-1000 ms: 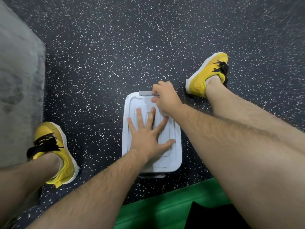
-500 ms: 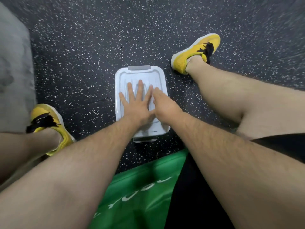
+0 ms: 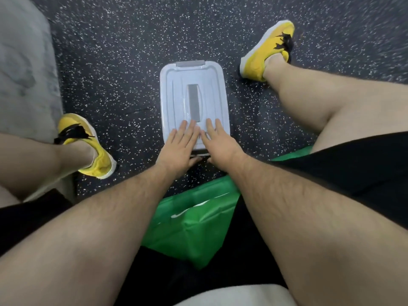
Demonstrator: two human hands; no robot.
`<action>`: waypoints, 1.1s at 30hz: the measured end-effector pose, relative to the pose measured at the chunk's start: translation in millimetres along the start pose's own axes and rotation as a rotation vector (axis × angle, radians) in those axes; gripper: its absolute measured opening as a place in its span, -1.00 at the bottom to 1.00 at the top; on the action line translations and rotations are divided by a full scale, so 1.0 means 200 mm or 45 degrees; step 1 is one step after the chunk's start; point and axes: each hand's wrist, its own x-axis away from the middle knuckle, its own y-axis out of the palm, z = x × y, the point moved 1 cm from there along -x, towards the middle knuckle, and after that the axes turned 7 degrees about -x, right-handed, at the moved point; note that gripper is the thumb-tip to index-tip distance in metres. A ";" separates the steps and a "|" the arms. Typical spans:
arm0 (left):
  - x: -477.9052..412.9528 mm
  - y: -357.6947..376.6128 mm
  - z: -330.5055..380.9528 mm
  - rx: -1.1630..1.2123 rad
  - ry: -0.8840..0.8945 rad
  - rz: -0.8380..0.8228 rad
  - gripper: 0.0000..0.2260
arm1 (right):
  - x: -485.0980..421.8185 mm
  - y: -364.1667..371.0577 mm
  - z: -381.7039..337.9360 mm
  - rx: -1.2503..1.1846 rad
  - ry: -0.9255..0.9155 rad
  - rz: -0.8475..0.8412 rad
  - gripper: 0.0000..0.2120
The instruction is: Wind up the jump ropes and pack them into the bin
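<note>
A pale lidded bin [image 3: 194, 100] sits on the dark speckled floor [image 3: 123, 51] between the person's spread legs. The left hand [image 3: 180, 143] and right hand [image 3: 217, 143] lie side by side, fingers straight, flat on the near end of the lid, thumbs hooked under its near edge. Yellow shoes [image 3: 268, 51] flank the bin. A green bag [image 3: 194, 219] lies near the person's lap.

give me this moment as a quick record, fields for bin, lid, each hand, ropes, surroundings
bin: pale plastic bin on the speckled floor between two yellow shoes
lid: lid on, grey latch at far end
left hand: left hand flat, fingers straight, on the lid's near end
right hand: right hand flat beside it, also on the lid
ropes: none in view
surroundings: green bag by the knees
</note>
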 end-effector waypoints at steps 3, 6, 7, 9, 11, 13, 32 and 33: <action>0.00 0.01 0.01 0.005 -0.015 -0.005 -0.21 | 0.02 -0.02 0.01 0.000 -0.006 -0.017 -0.29; 0.00 0.00 -0.01 0.086 0.022 -0.004 -0.27 | -0.01 -0.02 0.03 -0.141 0.037 -0.080 -0.27; 0.00 0.00 -0.02 0.119 0.038 0.002 -0.29 | -0.02 -0.01 0.04 -0.166 0.034 -0.104 -0.27; 0.00 0.00 -0.04 0.212 0.047 0.019 -0.34 | -0.04 -0.02 0.06 -0.205 0.021 -0.143 -0.29; 0.00 0.00 -0.04 0.294 0.045 0.033 -0.37 | -0.05 -0.02 0.07 -0.280 0.038 -0.143 -0.26; 0.00 0.01 -0.05 0.358 0.035 0.077 -0.40 | -0.05 -0.01 0.07 -0.325 0.061 -0.138 -0.26; -0.09 -0.25 -0.06 0.505 -0.229 0.189 -0.72 | -0.03 -0.21 0.06 -0.604 0.236 0.116 -0.79; -0.09 -0.29 -0.06 0.628 -0.308 0.212 -0.78 | -0.03 -0.23 0.06 -0.714 0.290 0.164 -0.74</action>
